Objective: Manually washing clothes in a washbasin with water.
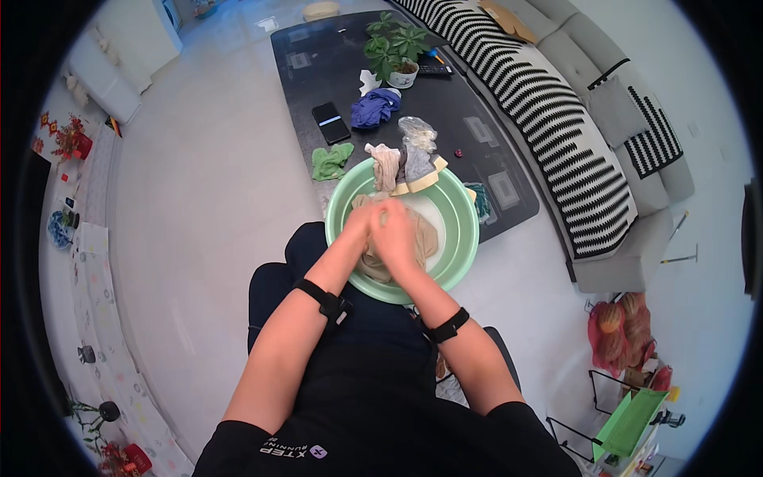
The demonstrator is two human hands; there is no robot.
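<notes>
A light green basin (467,242) stands in front of me, partly over the near end of the dark table. In it lies a crumpled beige cloth (424,235) against a whitish bottom. My left hand (365,220) and my right hand (391,230) are pressed together over this cloth, fingers curled around a bunched part of it. The hands themselves cover most of what they grip. A pale pink cloth (385,165) and a grey cloth (419,164) with a cream-yellow edge hang over the basin's far rim.
On the table (306,67) are a green cloth (331,161), a phone (331,123), a blue-purple cloth (374,109), a clear plastic bag (418,132) and a potted plant (403,74). A grey sofa (616,274) runs along the right, near a green-topped rack (633,421).
</notes>
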